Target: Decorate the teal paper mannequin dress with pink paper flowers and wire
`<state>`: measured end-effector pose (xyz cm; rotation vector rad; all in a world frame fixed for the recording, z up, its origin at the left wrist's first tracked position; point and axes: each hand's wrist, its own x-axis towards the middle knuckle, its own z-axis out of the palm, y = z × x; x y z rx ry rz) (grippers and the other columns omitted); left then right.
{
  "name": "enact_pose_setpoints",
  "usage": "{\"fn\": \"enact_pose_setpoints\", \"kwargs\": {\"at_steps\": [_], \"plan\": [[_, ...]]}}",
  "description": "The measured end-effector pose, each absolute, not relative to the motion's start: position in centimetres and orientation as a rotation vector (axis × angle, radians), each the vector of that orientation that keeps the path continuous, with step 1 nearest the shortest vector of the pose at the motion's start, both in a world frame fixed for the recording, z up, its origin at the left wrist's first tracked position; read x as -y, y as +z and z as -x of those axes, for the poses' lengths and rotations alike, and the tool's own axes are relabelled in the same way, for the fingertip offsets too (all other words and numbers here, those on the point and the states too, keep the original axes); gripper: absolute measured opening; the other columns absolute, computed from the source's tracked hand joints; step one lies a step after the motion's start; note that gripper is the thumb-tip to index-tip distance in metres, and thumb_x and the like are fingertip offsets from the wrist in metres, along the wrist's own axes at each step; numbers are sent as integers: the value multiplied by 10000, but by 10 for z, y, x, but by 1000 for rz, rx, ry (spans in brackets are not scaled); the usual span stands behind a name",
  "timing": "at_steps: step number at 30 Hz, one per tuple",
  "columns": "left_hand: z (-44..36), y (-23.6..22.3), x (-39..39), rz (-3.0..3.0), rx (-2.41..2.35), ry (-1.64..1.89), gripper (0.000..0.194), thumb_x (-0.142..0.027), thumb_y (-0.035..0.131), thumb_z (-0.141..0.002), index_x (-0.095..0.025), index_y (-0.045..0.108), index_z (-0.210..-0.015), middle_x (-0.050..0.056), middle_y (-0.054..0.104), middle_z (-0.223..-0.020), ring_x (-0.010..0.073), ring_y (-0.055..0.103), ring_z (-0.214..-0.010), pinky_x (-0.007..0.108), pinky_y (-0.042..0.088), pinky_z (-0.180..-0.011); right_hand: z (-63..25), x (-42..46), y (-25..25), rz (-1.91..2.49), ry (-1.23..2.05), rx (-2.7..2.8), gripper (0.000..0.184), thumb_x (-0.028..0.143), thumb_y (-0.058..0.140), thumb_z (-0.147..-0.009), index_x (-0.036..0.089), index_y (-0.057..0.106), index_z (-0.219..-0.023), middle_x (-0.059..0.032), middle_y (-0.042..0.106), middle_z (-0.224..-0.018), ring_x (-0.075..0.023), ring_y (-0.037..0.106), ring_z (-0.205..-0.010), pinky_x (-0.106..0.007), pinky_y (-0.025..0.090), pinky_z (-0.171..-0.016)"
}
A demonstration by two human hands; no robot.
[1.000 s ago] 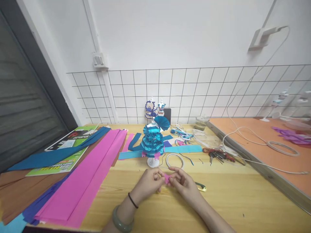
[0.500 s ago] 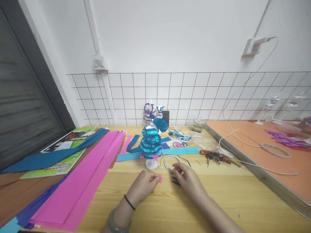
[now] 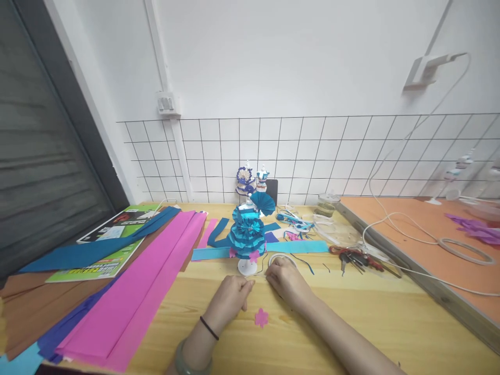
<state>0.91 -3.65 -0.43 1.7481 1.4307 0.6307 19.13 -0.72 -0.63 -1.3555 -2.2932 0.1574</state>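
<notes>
My left hand (image 3: 231, 296) is over the table with thumb and fingers pinched together; whatever is between them, if anything, is too small to make out. A pink paper flower (image 3: 261, 317) lies flat on the wood to the right of it. My right hand (image 3: 288, 280) has its fingers curled closed at the near edge of a white ring, perhaps a tape roll (image 3: 289, 256), and hides part of it. Just beyond both hands stands a doll-like figure in a tiered teal paper dress (image 3: 247, 235), upright on a white round base (image 3: 247, 267), with small pink flowers at the hem.
Pink paper strips (image 3: 144, 276), a dark blue strip (image 3: 105, 252) and a magazine (image 3: 91, 265) lie left. Keys (image 3: 353, 259) and a white cable (image 3: 433, 278) are right. Two decorated figures (image 3: 245, 182) stand behind, near a glass jar (image 3: 328, 204).
The pink flower has left my left hand and now lies on the table. My right hand has moved to the white ring; the dark tips beside it no longer show.
</notes>
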Motion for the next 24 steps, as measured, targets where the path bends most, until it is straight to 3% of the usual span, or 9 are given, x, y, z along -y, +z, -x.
{"fn": "enact_pose_setpoints", "kwargs": {"at_steps": [3,9,17,20,24], "plan": [[-9,-1,35,-1859,-1532,698,416,-398,402,-775,-163,458,-436,-12,433,-372,105,438,-417,224,303,-498,-193,9,-12,1341,200,2216,191,110,484,-791,164,652,-719,-64,570,-770,-177,530,-786,-277,396,-702],[-8,0,33,-1789,-1617,968,266,-396,486,-753,-161,608,-732,-41,422,-469,102,403,-461,215,255,-476,-199,13,-14,1229,295,2216,168,119,482,-796,177,608,-702,-49,557,-758,-168,520,-754,-276,397,-671],[-12,-1,30,-1756,-1422,1061,489,-509,440,-776,-133,540,-479,-5,422,-532,113,417,-564,229,286,-537,-203,11,-14,1128,373,2153,120,96,501,-765,182,549,-697,-30,543,-751,-159,510,-737,-270,394,-658],[-16,-4,30,-1451,-1230,869,464,-559,527,-694,-111,611,-605,-13,487,-523,82,365,-487,219,256,-476,-201,10,-15,1097,350,2124,118,97,489,-770,184,527,-699,-28,535,-742,-159,505,-728,-268,390,-644],[-17,-6,31,-1123,-1112,844,454,-466,692,-578,-107,600,-838,51,630,-692,58,414,-462,199,268,-446,-202,9,-15,1069,354,2072,127,106,466,-786,189,492,-693,-22,528,-723,-151,503,-694,-261,385,-615]]}}
